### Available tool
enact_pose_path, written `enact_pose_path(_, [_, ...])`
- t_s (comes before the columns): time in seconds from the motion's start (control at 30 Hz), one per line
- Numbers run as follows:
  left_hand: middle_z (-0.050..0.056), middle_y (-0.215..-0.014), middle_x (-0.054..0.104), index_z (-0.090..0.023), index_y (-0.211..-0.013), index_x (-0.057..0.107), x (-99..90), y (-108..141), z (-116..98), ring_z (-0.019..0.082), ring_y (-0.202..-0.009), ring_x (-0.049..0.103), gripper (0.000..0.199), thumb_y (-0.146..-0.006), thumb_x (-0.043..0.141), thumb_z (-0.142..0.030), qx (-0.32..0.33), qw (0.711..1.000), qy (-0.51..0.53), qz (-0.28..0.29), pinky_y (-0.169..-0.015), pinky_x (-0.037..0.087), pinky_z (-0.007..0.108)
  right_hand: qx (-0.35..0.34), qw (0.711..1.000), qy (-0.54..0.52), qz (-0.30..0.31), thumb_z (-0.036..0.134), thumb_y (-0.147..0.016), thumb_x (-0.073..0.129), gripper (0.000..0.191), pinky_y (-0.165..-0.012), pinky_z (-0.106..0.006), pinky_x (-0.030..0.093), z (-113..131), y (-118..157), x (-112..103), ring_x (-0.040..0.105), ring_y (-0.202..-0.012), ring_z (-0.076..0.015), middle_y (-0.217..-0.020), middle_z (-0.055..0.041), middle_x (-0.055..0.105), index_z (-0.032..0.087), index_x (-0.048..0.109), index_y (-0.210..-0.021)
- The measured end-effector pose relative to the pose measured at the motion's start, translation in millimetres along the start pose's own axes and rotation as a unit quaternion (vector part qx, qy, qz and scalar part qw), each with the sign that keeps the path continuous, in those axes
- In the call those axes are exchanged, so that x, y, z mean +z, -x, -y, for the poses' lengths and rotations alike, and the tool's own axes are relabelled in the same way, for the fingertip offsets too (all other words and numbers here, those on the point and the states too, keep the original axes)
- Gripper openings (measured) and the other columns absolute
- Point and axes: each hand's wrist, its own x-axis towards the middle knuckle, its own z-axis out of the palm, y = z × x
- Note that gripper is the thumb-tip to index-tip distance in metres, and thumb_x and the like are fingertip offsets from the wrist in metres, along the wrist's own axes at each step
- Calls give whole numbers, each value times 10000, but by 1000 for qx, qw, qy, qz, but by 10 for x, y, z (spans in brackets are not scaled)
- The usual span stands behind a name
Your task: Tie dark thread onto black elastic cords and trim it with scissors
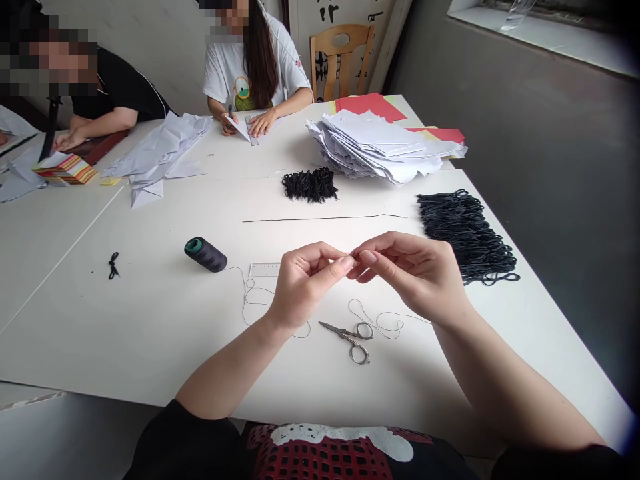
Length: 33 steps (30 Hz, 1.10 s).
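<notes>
Pinching closed, contents too small to tell, both hands [306, 283] meet near shiny metal scissors [345, 332] and thin, looping thread [243, 300].

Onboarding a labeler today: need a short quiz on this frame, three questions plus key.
1. True or false: the scissors lie on the table.
2. Which of these is left of the spool in the picture?
A. the chair
B. the black bow
C. the scissors
3. Fill in: the left hand partly hides a ____ with scale marks.

Key:
1. True.
2. B.
3. ruler.
</notes>
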Motion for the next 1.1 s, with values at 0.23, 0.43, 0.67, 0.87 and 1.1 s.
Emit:
enact_pose_path(0.23, [-57,-460,437,-193,-659,687,2,-3,-13,67,-449,362,195,-775,717,-348,-7,1000,-7,2,-457,309,238,-1,1000,21,-4,314,-888,676,170,-573,-249,620,37,-6,-10,688,-611,-135,-712,-34,697,165,677,-808])
enact_pose_path(0.43, [-55,-459,439,-194,-650,681,15,-8,-23,69,-452,370,193,-775,718,-336,-7,1000,2,8,-467,318,242,-8,999,38,-3,287,-905,650,154,-573,-239,619,52,-8,-6,687,-613,-129,-711,-33,691,165,664,-811])
enact_pose_path(0.67, [-53,-468,446,-193,-655,682,-4,-1,-11,65,-450,344,190,-782,715,-330,-8,1000,4,12,-464,308,242,-10,1000,27,-4,270,-908,646,149,-569,-236,619,34,-7,3,692,-611,-128,-702,-32,687,160,659,-809])
enact_pose_path(0.87, [-51,-482,440,-192,-665,687,-4,-9,-2,65,-458,321,181,-792,707,-320,-2,1000,0,15,-462,290,243,-6,1000,8,-9,286,-898,663,158,-557,-239,616,19,-4,14,692,-603,-131,-703,-33,694,158,662,-805])
enact_pose_path(1.1, [-63,-487,376,-181,-662,671,-13,-8,28,60,-470,285,182,-799,706,-296,18,1000,-7,-8,-469,259,239,51,998,-41,14,353,-920,633,222,-564,-246,628,29,-15,-16,721,-660,-157,-798,-63,725,146,704,-880])
